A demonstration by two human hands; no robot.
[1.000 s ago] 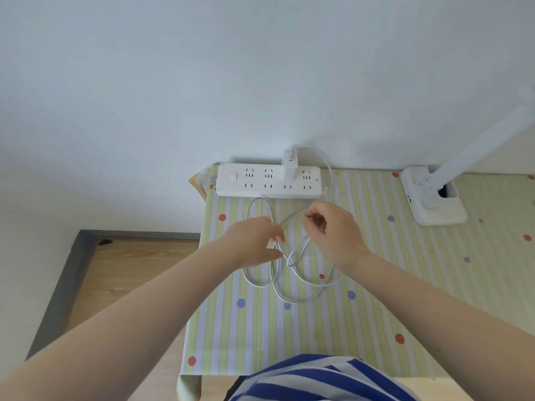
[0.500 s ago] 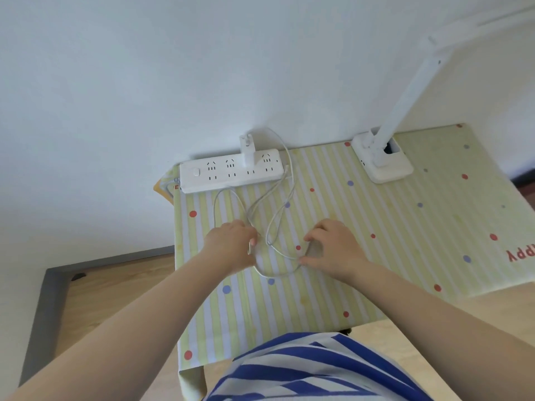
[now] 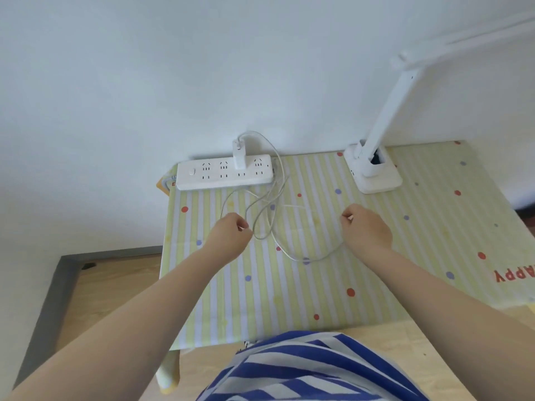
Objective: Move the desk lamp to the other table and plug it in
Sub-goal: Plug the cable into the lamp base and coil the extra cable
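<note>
A white desk lamp (image 3: 376, 172) stands at the back right of the table, its arm rising up and to the right. A white power strip (image 3: 224, 172) lies against the wall, with a white adapter (image 3: 239, 154) plugged into it. A thin white cable (image 3: 270, 224) runs from the adapter and lies in loose loops on the striped tablecloth (image 3: 318, 285). My left hand (image 3: 231, 237) pinches the cable at the left side of the loops. My right hand (image 3: 366, 228) pinches the cable's other part, well right of the loops.
The table stands against a white wall. Wooden floor and a grey skirting strip (image 3: 49, 302) lie to the left of it. My blue-and-white striped shirt (image 3: 304, 369) fills the bottom edge. Red letters (image 3: 514, 274) are printed on the cloth at the right.
My hands have moved apart: the right hand has drawn the cable to the right, spreading the loops. The view has shifted so that the lamp sits more fully in frame.
</note>
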